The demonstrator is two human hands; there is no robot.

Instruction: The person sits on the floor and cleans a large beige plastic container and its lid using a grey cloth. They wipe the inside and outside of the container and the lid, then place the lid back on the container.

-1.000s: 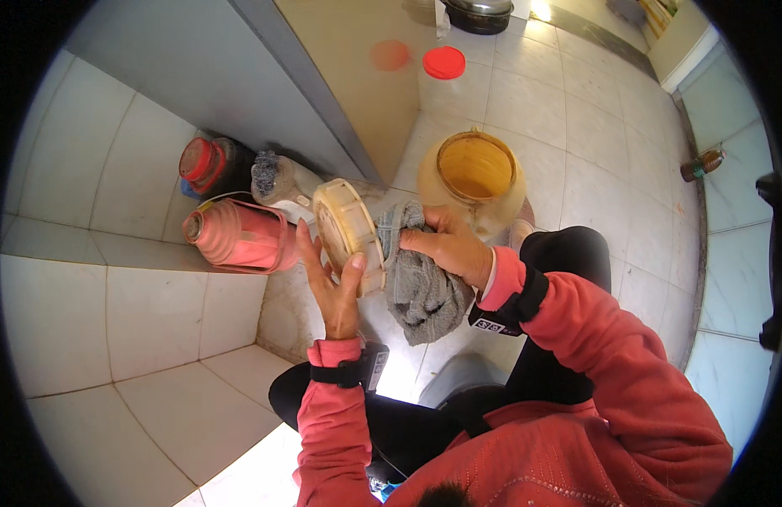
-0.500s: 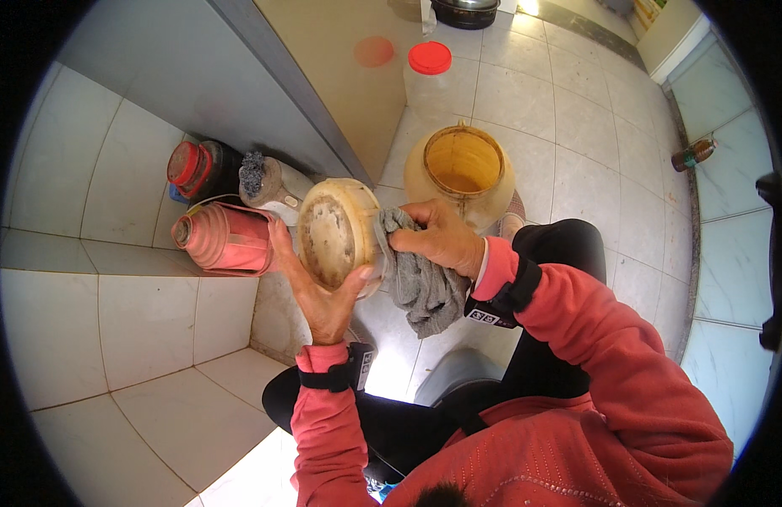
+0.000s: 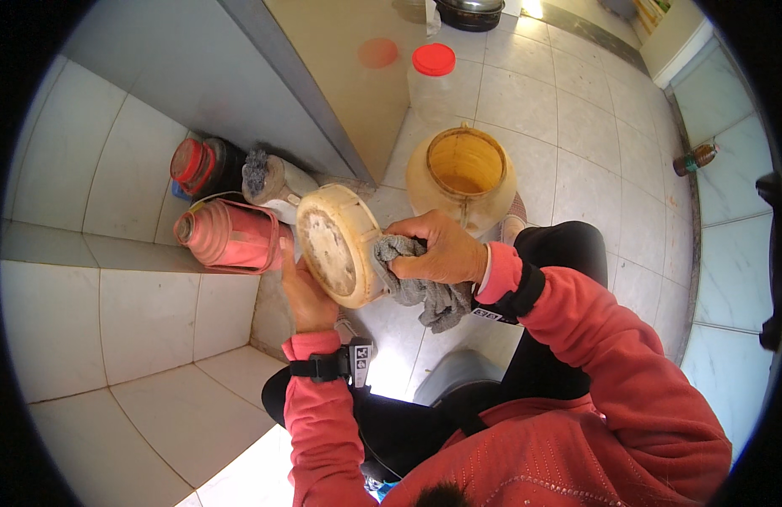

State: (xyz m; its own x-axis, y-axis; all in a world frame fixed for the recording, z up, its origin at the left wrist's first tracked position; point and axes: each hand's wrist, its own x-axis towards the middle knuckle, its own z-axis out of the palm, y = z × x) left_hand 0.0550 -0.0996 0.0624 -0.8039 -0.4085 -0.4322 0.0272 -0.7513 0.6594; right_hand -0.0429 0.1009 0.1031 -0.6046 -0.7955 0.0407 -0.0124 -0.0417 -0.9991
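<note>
Right grip (image 3: 442, 250) pinches a bunched grey cloth (image 3: 425, 296) against the yellowed lid (image 3: 332, 241), at about 3 o'clock on its rim; left grip (image 3: 308, 297) curls around the lid's edge at 8, thumb hidden from here. Lid is held off the floor, tilted, dark-stained face showing; open jar (image 3: 463, 203) at its 2 o'clock, pink flask (image 3: 239, 237) at 9. Doing it well, I'd judge: brace firmly left, press cloth into the grooves, turn lid gradually, flatten cloth for stains.

Wht tiled wall (image 3: 62, 160), pale tiled flr (image 3: 594, 186)
</note>
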